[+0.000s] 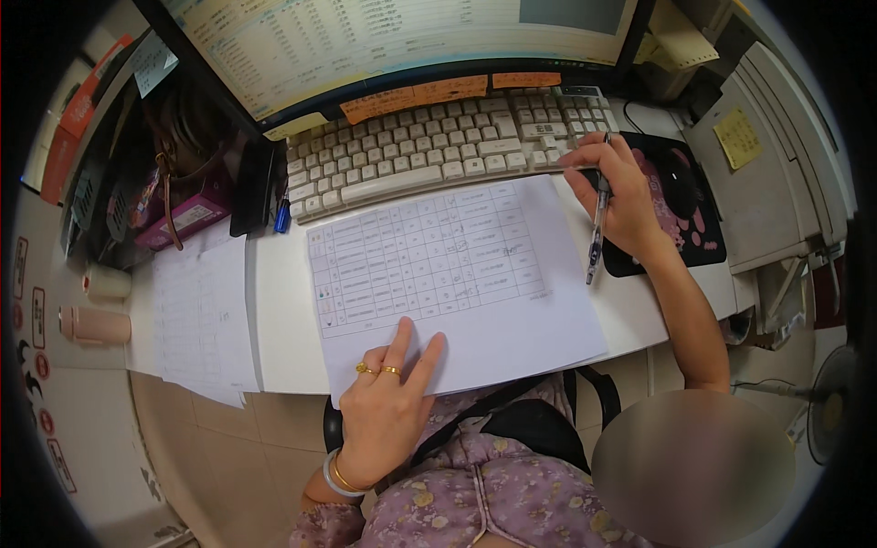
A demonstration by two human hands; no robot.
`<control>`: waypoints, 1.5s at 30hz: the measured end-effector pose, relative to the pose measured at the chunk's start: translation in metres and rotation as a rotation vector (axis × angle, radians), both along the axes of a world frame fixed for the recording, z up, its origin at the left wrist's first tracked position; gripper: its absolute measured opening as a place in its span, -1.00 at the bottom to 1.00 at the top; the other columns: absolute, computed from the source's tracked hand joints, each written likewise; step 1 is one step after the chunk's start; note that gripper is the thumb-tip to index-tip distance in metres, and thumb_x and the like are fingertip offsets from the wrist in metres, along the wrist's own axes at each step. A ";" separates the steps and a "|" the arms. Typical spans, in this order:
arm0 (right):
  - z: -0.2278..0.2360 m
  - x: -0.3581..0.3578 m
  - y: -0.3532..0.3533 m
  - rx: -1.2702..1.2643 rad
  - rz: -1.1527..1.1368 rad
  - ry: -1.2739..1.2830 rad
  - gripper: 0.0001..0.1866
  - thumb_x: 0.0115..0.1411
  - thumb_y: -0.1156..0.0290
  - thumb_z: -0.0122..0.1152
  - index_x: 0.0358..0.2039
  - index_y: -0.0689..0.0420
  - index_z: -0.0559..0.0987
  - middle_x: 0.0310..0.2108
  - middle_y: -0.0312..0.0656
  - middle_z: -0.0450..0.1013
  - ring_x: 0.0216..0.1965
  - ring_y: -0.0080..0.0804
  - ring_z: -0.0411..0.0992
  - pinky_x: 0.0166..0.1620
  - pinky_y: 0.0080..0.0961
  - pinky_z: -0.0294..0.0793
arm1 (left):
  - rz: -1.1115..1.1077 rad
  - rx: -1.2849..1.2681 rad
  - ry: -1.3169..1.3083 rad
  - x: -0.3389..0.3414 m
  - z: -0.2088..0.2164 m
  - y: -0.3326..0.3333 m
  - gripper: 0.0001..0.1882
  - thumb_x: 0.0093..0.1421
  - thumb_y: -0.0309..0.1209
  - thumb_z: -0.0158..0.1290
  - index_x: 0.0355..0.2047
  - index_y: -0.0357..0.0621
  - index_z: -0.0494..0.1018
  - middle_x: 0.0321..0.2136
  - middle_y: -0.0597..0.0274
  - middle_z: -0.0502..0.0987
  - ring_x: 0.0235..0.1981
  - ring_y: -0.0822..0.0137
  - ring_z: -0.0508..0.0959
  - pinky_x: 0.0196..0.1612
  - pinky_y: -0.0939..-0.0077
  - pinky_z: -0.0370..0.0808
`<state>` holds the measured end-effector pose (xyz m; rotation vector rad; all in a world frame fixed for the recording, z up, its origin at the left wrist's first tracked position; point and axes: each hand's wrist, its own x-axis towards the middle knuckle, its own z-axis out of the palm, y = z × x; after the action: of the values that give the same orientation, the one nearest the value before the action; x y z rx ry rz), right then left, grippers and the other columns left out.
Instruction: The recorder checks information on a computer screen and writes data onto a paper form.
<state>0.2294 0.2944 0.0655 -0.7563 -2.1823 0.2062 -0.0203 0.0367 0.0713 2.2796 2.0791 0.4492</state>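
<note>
A printed table form on white paper (521, 333) lies on the desk in front of me, with handwriting in some cells. My left hand (388, 388) rests on its lower edge, two fingers stretched out over the sheet and the others curled. Over the number-key end of the beige keyboard (393, 186) is my right hand (626, 201), fingers bent toward the keys. It keeps a clear-barrelled pen (596, 233) tucked between the fingers, tip pointing down toward the paper. Whether a fingertip presses a key I cannot tell.
Behind the keyboard stands a monitor (402, 36) with orange notes along its lower edge. A black mouse (677, 183) sits on a dark mouse pad (630, 263), beside a printer-like machine (763, 173). At left are more papers (201, 310), a blue-capped pen (282, 216) and a pink cup (96, 325).
</note>
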 end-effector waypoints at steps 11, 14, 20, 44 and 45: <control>-0.007 -0.008 -0.008 -0.062 0.219 -0.110 -0.80 0.13 0.49 0.38 -0.22 0.12 0.58 -0.22 -0.16 0.52 -0.05 -0.13 0.43 -0.03 -0.28 0.46 | -0.017 0.118 0.015 -0.007 -0.010 0.002 -0.40 -0.12 -0.62 0.10 -0.01 0.11 0.64 0.07 0.13 0.57 -0.29 0.28 0.57 -0.37 0.52 0.57; -0.004 -0.007 -0.010 -0.135 0.222 -0.123 -0.82 0.12 0.47 0.38 -0.26 0.12 0.58 -0.24 -0.17 0.51 -0.11 -0.14 0.43 -0.08 -0.30 0.46 | -0.002 0.127 -0.018 -0.006 -0.010 0.002 -0.38 -0.16 -0.66 0.09 -0.03 0.09 0.64 0.06 0.15 0.59 -0.30 0.27 0.56 -0.33 0.51 0.56; -0.001 -0.007 -0.009 -0.257 0.258 -0.180 -0.83 0.12 0.45 0.39 -0.33 0.13 0.55 -0.33 -0.17 0.46 -0.22 -0.19 0.43 -0.16 -0.35 0.47 | -0.046 0.144 -0.085 -0.017 -0.012 0.009 -0.47 -0.15 -0.65 0.11 -0.10 -0.01 0.65 -0.02 0.20 0.62 -0.34 0.25 0.55 -0.32 0.48 0.54; 0.008 0.008 0.001 -0.081 0.126 -0.031 -0.84 0.16 0.61 0.31 -0.26 0.21 0.52 -0.33 -0.18 0.49 -0.23 -0.27 0.44 -0.17 -0.45 0.42 | 0.604 0.538 0.422 -0.290 -0.028 -0.123 -0.43 -0.06 -0.80 -0.14 -0.14 -0.09 0.68 0.01 0.15 0.63 0.18 -0.01 0.46 0.27 0.21 0.34; 0.007 0.008 0.001 -0.087 0.136 -0.034 -0.84 0.16 0.61 0.31 -0.26 0.21 0.52 -0.33 -0.18 0.49 -0.23 -0.27 0.44 -0.17 -0.45 0.42 | 0.628 0.507 0.407 -0.297 -0.037 -0.124 -0.44 -0.02 -0.79 -0.14 -0.14 -0.05 0.68 0.02 0.17 0.63 0.18 -0.01 0.46 0.27 0.21 0.33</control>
<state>0.2376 0.2958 0.0721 -0.6637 -2.2706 0.3625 -0.3169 -0.0872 0.0344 1.9904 3.2263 0.6251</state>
